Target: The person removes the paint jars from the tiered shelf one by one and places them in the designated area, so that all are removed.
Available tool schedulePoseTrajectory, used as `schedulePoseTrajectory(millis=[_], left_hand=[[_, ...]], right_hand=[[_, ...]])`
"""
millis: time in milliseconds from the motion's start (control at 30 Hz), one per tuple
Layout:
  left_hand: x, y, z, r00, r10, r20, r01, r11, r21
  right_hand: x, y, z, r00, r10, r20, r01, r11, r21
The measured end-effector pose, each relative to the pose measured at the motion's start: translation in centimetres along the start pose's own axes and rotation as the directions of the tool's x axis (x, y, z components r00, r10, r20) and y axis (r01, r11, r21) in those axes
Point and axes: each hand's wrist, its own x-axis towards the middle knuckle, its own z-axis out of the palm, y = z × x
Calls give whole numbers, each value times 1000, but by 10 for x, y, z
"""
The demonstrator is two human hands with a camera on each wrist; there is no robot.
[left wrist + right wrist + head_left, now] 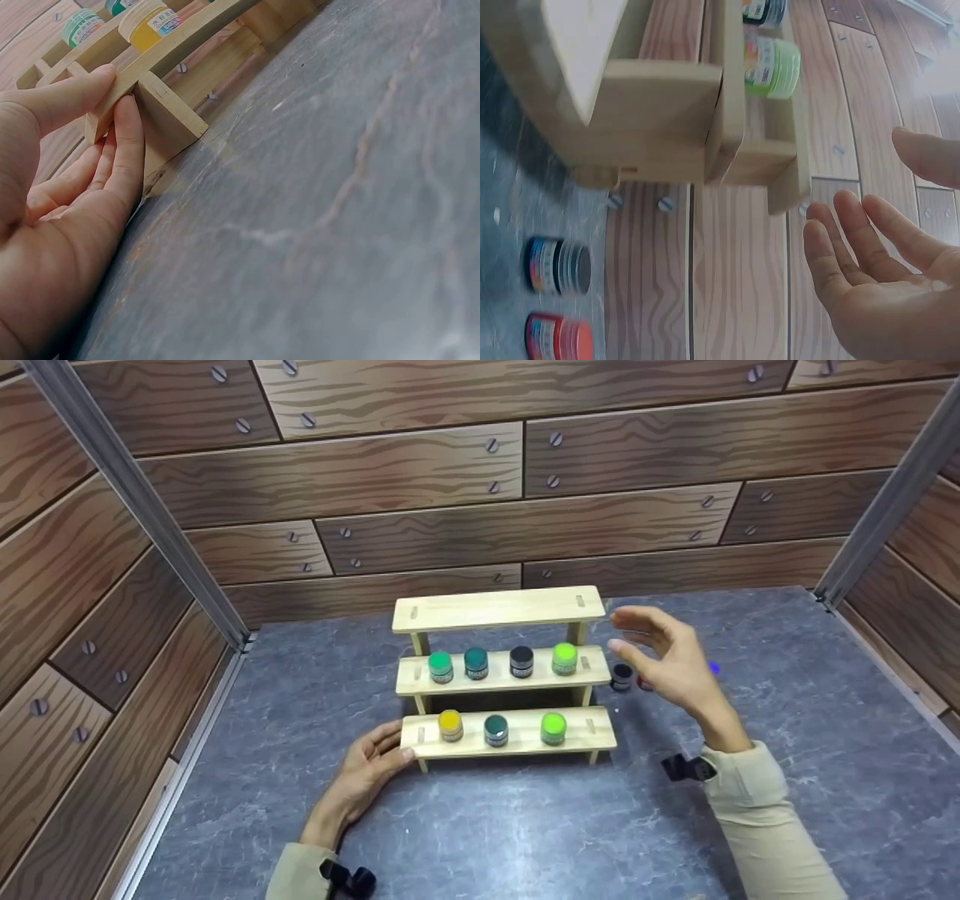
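A three-tier wooden display rack (499, 607) stands on the grey table. My left hand (367, 765) pinches the left end of its lowest tier, thumb on top and fingers beneath, as the left wrist view shows. That tier bears a yellow paint jar (450, 725), a dark teal jar (496, 730) and a bright green jar (553, 728). On the middle tier are a green jar (441, 667), a teal jar (475, 662), a black jar (521, 661) and a lime jar (565, 658). My right hand (667, 660), fingers spread and holding nothing, hovers right of the rack.
On the table right of the rack stand a dark jar (557, 265) and a red jar (557, 337). A blue spot (714, 667) shows behind my right hand. Wood-patterned walls (450, 465) with metal corner posts (142, 502) enclose the table.
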Motion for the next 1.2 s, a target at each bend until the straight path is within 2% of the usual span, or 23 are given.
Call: schedulePoseTrajectory(millis=[133,300,567,900,1200], left_hand=[[-1,1,0,1000,0,-6,0,1000,-7],[0,3,-2,1000,6,-10,-6,1000,-10],[0,1,-1,1000,-2,-16,2,1000,-24],[0,1,-1,1000,0,-15,0,1000,-29],[0,1,1,1000,-6,-25,5,999,-41]], right_hand=[[1,1,13,1000,9,11,-10,1000,20],[-1,5,28,999,33,37,-33,999,-1],[-4,14,44,994,73,77,-72,997,-9],[-6,19,57,993,113,31,-112,993,-21],[-7,22,59,996,93,10,-93,995,-43]])
